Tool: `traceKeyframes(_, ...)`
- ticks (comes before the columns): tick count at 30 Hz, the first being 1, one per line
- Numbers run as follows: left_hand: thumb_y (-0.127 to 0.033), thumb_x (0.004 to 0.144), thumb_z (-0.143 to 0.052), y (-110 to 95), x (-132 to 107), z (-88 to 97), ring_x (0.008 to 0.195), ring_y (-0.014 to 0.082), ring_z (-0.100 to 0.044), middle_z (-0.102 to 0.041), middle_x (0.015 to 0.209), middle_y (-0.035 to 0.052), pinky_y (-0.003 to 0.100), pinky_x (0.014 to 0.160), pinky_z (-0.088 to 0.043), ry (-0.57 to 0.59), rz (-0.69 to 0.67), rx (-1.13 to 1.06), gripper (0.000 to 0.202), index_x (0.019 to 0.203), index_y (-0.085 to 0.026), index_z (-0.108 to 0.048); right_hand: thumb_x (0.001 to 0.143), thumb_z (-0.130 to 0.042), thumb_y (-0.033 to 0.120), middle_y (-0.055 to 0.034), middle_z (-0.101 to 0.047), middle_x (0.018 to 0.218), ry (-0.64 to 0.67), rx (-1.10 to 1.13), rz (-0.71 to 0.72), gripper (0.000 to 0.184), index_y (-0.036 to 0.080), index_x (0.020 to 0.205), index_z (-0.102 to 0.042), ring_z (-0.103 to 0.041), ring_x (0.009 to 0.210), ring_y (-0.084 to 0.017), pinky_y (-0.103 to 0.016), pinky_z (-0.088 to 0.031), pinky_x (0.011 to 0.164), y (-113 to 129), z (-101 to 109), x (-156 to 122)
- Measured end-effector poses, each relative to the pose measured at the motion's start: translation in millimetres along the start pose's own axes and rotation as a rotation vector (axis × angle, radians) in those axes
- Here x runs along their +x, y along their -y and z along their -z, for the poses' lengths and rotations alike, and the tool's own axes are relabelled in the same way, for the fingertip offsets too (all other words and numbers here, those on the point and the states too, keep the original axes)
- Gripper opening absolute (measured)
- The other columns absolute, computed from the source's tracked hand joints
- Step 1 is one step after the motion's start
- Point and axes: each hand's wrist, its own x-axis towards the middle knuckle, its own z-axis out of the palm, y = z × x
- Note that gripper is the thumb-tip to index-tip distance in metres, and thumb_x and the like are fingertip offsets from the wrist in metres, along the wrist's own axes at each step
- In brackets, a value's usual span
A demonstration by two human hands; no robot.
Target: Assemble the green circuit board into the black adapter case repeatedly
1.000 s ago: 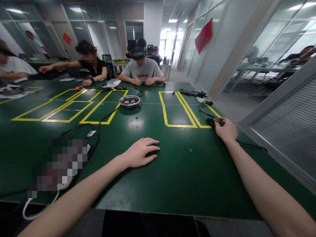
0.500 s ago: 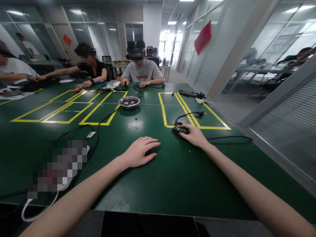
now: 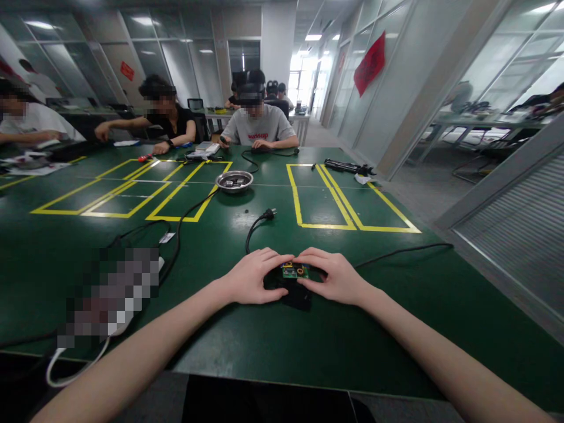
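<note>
An opened power adapter lies on the green table in front of me, its green circuit board (image 3: pixel 289 272) showing coils and small parts. The black casing (image 3: pixel 298 298) sticks out on my side of the board. My left hand (image 3: pixel 252 276) is curled round the left side, fingertips at the far edge and thumb by the casing. From the right, my right hand (image 3: pixel 338 276) grips the board between fingers and thumb. A black power plug (image 3: pixel 268 214) on a short cord lies beyond my left hand. Another black cord (image 3: pixel 405 249) runs off to the right.
A metal bowl (image 3: pixel 234 181) with small metal parts stands beyond my hands. Yellow tape (image 3: pixel 326 226) marks rectangles on the table. A blurred-out power strip (image 3: pixel 114 288) lies at left, a black tripod-like item (image 3: pixel 348 167) at far right. Several people sit across the table.
My right hand has brought the adapter left and closer to me, its plug trailing along. My left hand has come against the adapter's left side. The view has shifted slightly.
</note>
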Motion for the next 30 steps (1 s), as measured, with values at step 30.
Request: traceKeyframes(30, -0.023, 0.081, -0.072, 12.9, 8.9, -9.4, 0.118, 0.0295, -0.063, -0.069, 0.123, 0.0119, 0.046, 0.105, -0.052, -0.162, 0.111, -0.044, 0.039, 0.119, -0.019, -0.068, 0.094, -0.068, 0.024, -0.0049, -0.076, 0.086, -0.102, -0.069, -0.187, 0.009, 0.021, 0.092, -0.076, -0.071, 0.074, -0.019, -0.029, -0.053, 0.068, -16.7, -32.2, 13.4)
